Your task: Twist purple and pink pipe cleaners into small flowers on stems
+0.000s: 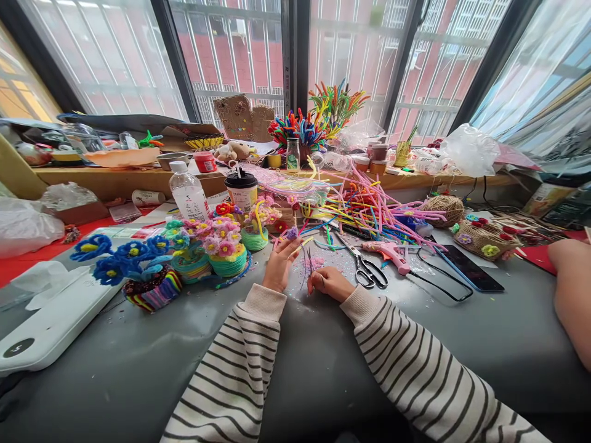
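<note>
My left hand [277, 266] is closed on a small purple fuzzy flower [292, 233] that looks made of pipe cleaner, pinched at its fingertips. In my right hand [330, 283] is a small pair of scissors [309, 258], its blades pointing up and away, close beside the left fingers. Whether the blades touch the flower I cannot tell. Pink fuzzy scraps [316, 263] lie on the grey table [318, 363] just beyond the right hand. Black-handled scissors [364, 264] and a pink hot glue gun [390, 253] rest to the right.
Flower pots in pink [227, 255] and blue [148, 277] stand at left, near a white device [60, 320]. Behind are a bottle [187, 194], a lidded cup [241, 187] and heaped pipe cleaners [369, 203]. At right lie a phone [471, 269] and another person's arm [572, 295].
</note>
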The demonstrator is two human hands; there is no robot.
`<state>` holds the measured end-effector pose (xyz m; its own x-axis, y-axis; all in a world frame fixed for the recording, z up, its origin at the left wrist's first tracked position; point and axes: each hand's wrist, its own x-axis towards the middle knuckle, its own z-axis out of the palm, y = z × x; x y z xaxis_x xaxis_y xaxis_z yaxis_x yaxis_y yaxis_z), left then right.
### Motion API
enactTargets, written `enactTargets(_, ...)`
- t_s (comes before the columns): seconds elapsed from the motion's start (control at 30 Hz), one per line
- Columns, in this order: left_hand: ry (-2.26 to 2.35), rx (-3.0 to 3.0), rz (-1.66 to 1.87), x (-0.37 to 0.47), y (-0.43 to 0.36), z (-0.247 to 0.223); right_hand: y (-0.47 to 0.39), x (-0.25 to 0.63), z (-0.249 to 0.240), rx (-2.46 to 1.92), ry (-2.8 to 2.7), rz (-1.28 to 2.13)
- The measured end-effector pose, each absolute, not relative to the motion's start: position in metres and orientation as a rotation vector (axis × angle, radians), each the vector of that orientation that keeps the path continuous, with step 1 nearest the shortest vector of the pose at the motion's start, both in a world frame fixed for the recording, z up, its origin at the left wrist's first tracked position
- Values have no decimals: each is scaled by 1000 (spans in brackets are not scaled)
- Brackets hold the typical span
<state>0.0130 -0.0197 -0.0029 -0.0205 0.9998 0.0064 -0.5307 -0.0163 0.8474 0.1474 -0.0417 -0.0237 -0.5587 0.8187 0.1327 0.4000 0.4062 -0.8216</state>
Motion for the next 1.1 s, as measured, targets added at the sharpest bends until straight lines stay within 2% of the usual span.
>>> enactTargets(0.37, 799, 841, 1385, 14, -20, -4, -46, 146, -17, -1132, -2169, 993)
enactTargets(0.67, 822, 818, 1427, 14, -20, -2, -47, 140, -22, -1234, -1979, 990)
enactTargets(1.1, 778, 755, 1483, 13, -20, -2, -44, 144, -23, -1157, -2017, 971)
